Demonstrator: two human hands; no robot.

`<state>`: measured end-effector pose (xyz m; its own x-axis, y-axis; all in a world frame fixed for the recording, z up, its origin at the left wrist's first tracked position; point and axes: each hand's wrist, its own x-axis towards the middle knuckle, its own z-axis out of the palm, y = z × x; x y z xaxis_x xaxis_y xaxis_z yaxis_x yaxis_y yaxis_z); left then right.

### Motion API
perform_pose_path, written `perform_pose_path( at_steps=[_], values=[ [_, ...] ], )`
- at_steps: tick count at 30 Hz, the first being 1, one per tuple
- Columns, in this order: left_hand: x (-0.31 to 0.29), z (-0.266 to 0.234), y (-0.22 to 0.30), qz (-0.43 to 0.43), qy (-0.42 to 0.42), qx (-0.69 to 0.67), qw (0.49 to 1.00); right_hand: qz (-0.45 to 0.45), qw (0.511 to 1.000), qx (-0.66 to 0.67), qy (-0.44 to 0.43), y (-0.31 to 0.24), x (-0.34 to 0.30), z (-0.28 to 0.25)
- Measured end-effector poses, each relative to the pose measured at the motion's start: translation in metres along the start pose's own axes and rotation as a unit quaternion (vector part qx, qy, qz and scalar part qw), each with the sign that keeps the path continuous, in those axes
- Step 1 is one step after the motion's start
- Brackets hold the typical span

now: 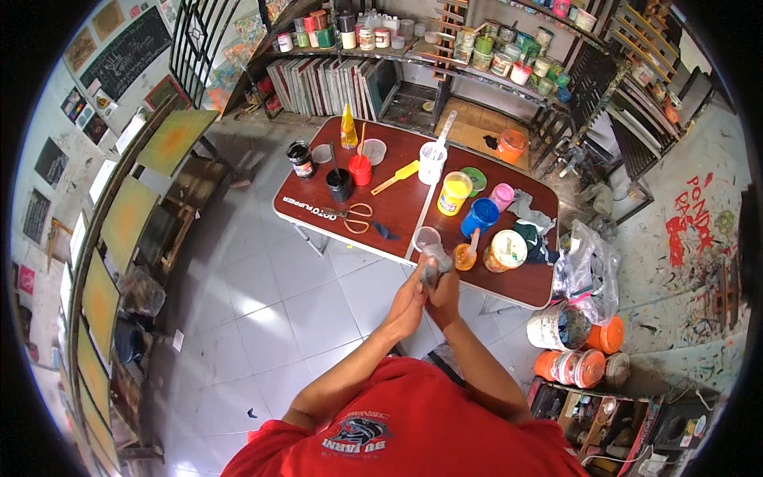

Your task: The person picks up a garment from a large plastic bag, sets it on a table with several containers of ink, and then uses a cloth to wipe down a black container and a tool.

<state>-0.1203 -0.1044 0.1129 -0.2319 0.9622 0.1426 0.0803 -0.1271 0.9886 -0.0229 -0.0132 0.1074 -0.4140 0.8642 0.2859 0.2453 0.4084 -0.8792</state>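
The work looks to be partway through: the crumpled grey cloth (435, 266) is already up in both hands and not yet laid down, though how much handling is left cannot be judged. The cloth sits between the bare left hand (409, 305) and the bare right hand (445, 294), with its upper folds showing past the fingertips, at the near edge of the rectangular red-brown desk (389, 204), right of that edge's middle. The fingers of both hands are closed together on the cloth, the two hands pressed against each other; how each single finger lies is too small to tell. Just beyond the cloth stands a clear plastic cup (427, 235), and just to its right a small orange cup (464, 257) with a stirrer in it. Toward the desk's right near corner is a round tub with a pale top (507, 250), with a round blue pot (480, 216) and a yellow tub (454, 195) farther in. Orange-handled scissors (347, 214) lie near the left part of the near edge, well apart from the hands and untouched
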Motion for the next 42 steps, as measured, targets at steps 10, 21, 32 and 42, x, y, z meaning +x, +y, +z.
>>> perform_pose_path(
  at_steps=[10, 21, 32, 42],
  values=[
    [-0.018, -0.054, 0.04, 0.057, -0.043, 0.453, 0.889, 0.151, 0.969, 0.075, -0.179, -0.011, 0.001, 0.035],
    [0.016, -0.104, 0.051, 0.077, -0.093, 0.546, 0.829, 0.275, 0.935, 0.195, -0.111, 0.0, 0.086, 0.032],
    [0.083, -0.146, 0.004, -0.007, -0.049, 0.578, 0.814, 0.162, 0.945, -0.136, -0.25, 0.056, 0.149, 0.098],
    [0.162, -0.201, -0.007, -0.066, 0.182, 0.541, 0.819, -0.139, 0.903, -0.268, -0.307, 0.0, 0.176, 0.14]
  ],
)
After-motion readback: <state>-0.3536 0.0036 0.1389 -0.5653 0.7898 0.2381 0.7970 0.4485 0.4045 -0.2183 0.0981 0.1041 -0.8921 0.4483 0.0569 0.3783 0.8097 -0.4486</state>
